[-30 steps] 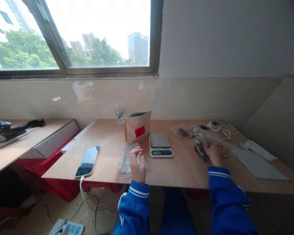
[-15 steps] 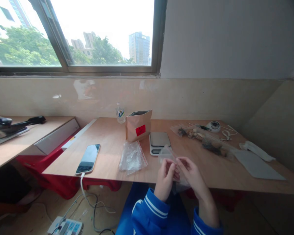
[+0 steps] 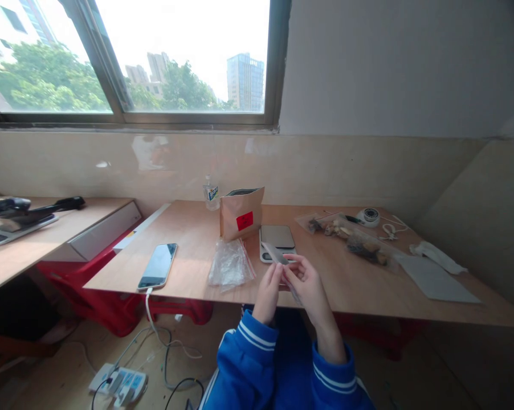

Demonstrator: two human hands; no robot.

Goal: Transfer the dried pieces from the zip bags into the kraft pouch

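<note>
Closely paired, the left hand point(image 3: 267, 291) and right hand point(image 3: 307, 285) angle inward above the near edge of the tabletop point(image 3: 351, 293), fingers of both pinching a see-through plastic bag point(image 3: 274, 254). Its tip overlaps the scale point(image 3: 280, 235) in view; rightward, a stretch of tabletop separates them from filled bags point(image 3: 365, 248), and a brown pouch point(image 3: 233, 216) stands farther back.

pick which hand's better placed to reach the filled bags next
Probably the right hand, nearer the filled bags on its side; the left hand is farther, and both hold a clear bag.
</note>
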